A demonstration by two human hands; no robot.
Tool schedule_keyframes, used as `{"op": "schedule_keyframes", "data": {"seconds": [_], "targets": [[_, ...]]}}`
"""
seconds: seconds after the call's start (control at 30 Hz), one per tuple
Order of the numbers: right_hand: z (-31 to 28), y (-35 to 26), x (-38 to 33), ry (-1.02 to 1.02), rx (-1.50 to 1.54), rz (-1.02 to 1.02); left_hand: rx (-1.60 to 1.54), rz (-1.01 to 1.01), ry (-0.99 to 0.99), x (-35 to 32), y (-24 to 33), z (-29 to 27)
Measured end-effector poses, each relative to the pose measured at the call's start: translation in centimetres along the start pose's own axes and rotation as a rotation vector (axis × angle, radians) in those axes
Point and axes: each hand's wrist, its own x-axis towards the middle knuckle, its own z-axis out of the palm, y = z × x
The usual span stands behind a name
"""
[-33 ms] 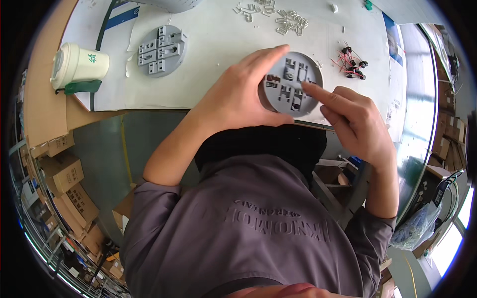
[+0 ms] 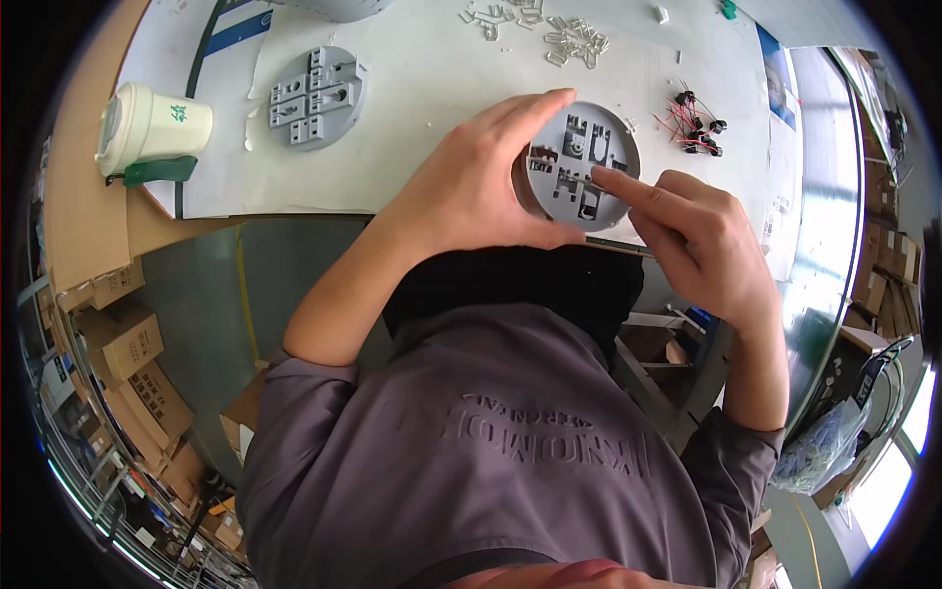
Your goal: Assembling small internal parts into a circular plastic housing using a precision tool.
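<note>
My left hand (image 2: pixel 471 182) is wrapped round the left side of a grey round plastic housing (image 2: pixel 561 208), its thumb at the near edge and its fingers along the far edge. The housing is tilted up at the table's front edge, and its face shows several slots and recesses with dark and metallic parts. Over that face reaches my right hand (image 2: pixel 692 221), the index fingertip touching it near the middle. The thumb stands apart from the index finger and the other fingers are curled; I see nothing held between them.
A similar grey round housing (image 2: pixel 319 98) lies on the table to the left, near a cream cup (image 2: pixel 152 133) with a green band. Loose metal clips (image 2: pixel 576 42) are scattered at the back. Small black parts with red wires (image 2: pixel 699 128) lie to the right.
The housing has turned slightly in my left hand and shifted a little to the right. My right index fingertip has moved slightly left and down across its face.
</note>
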Motion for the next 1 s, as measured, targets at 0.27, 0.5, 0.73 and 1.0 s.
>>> {"op": "schedule_keyframes", "data": {"seconds": [0.27, 0.5, 0.73, 1.0], "targets": [[1.4, 0.3, 0.9, 0.142, -0.393, -0.103, -0.049, 0.022, 0.043, 0.3, -0.8, 0.5], [2.5, 1.4, 1.2, 0.221, -0.418, -0.175, -0.05, 0.033, 0.061, 0.2, -1.1, 0.7], [2.6, 0.1, 1.6, 0.217, -0.578, -0.227, -0.047, 0.047, 0.058, 0.4, -0.8, 0.8], [-0.4, -2.7, 3.4, 0.072, -0.675, -0.233, -0.028, 0.031, 0.07, -0.1, -1.3, 0.8]]}}
